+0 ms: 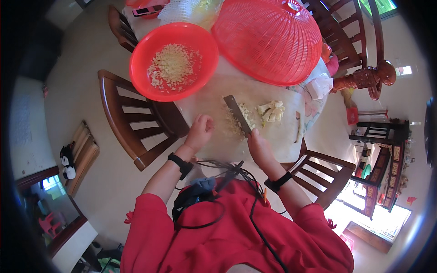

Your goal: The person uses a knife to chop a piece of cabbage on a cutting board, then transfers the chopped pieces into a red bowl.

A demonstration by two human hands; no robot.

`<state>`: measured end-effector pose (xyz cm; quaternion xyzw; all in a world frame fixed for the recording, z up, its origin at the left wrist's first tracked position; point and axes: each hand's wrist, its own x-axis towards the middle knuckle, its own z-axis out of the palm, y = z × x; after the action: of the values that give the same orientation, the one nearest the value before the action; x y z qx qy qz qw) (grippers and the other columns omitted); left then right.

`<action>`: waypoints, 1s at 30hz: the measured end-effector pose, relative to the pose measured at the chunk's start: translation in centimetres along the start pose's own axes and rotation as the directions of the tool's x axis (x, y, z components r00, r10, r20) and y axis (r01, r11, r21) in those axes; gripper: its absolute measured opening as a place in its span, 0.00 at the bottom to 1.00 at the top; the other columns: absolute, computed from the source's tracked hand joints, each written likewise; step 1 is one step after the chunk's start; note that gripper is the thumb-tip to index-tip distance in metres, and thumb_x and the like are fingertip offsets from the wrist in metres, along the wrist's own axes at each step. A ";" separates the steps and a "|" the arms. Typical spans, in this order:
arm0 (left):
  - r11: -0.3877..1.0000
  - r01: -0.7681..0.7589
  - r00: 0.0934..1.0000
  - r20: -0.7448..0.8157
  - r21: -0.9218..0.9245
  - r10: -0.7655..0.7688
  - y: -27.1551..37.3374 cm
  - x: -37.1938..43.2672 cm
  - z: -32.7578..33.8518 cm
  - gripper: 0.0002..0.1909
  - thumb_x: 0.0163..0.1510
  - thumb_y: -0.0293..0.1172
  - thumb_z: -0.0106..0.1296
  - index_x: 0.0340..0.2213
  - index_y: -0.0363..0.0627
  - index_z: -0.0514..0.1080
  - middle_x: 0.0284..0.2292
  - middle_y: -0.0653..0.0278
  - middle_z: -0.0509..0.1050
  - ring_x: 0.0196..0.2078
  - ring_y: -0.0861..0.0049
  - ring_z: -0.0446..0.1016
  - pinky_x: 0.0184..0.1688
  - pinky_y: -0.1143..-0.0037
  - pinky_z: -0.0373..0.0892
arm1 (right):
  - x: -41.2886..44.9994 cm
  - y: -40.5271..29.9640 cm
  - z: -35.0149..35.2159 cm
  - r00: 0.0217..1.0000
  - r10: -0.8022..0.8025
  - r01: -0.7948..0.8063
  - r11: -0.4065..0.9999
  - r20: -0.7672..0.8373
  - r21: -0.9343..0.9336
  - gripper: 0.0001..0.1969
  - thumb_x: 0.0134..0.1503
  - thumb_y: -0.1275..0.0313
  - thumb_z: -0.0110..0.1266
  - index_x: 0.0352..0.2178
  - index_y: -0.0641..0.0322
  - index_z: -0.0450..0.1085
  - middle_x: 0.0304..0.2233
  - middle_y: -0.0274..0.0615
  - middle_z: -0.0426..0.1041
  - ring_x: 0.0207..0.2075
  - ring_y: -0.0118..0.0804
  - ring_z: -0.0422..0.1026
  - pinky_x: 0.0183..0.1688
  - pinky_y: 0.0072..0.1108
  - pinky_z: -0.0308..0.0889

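In my right hand (260,148) is the handle of a dark-bladed kitchen knife (238,114). The blade lies across a heap of finely chopped pale vegetable (246,114) on a white plastic cutting board (211,97). Right of the blade, a clump of uncut or coarsely cut pale vegetable pieces (272,111) rests on the board. My left hand (200,130) is over the board's left part, fingers curled, with nothing visible in it and apart from the knife. A red plastic basin (140,65) beyond it contains more chopped vegetable (172,65).
A red mesh food cover (269,41) stands behind the board. At its right are a white plastic packet (320,87) and a floral tablecloth (309,105). Wooden chairs flank the table at left (136,117) and right (321,174). Black cables (235,167) hang before my red shirt.
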<state>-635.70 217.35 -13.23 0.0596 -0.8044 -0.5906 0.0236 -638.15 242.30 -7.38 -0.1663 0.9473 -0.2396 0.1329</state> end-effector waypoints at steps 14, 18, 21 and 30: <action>1.000 -0.028 1.000 -0.013 -0.005 0.028 0.1 0.1 0.0 0.13 0.46 0.17 0.53 0.35 0.39 0.66 0.34 0.56 0.67 0.34 0.66 0.73 0.38 0.73 0.73 | 1.4 0.8 -1.5 0.998 0.027 -0.028 0.999 -0.064 -0.018 0.11 0.62 0.67 0.46 0.32 0.65 0.59 0.22 0.63 0.70 0.27 0.67 0.69 0.28 0.49 0.62; 0.998 -0.056 0.998 -0.018 0.034 0.057 0.0 0.2 0.0 0.13 0.46 0.17 0.53 0.35 0.39 0.66 0.34 0.56 0.67 0.34 0.66 0.73 0.38 0.74 0.73 | 2.2 1.0 -0.2 0.992 0.083 -0.083 0.997 -0.092 0.012 0.10 0.62 0.68 0.46 0.32 0.65 0.59 0.22 0.63 0.70 0.27 0.68 0.69 0.28 0.49 0.62; 1.000 -0.025 1.000 0.001 -0.005 0.025 -0.1 -0.1 -0.3 0.13 0.46 0.17 0.53 0.35 0.39 0.66 0.34 0.56 0.67 0.34 0.66 0.73 0.38 0.73 0.73 | 2.3 2.0 -0.6 0.992 -0.015 0.014 1.000 -0.127 -0.002 0.11 0.62 0.67 0.46 0.32 0.65 0.58 0.21 0.61 0.70 0.23 0.63 0.70 0.25 0.46 0.63; 1.000 -0.027 0.999 -0.017 0.008 0.027 -0.4 -0.2 -0.3 0.13 0.46 0.17 0.52 0.35 0.39 0.66 0.34 0.56 0.67 0.34 0.66 0.73 0.37 0.73 0.72 | 1.8 1.7 -3.0 0.984 0.177 -0.178 0.980 0.014 0.089 0.10 0.61 0.68 0.46 0.34 0.65 0.60 0.25 0.63 0.71 0.29 0.68 0.69 0.30 0.49 0.62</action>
<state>-635.49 217.01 -13.55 0.0536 -0.8073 -0.5865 0.0381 -641.21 244.26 -6.04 -0.0756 0.9461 -0.2687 0.1640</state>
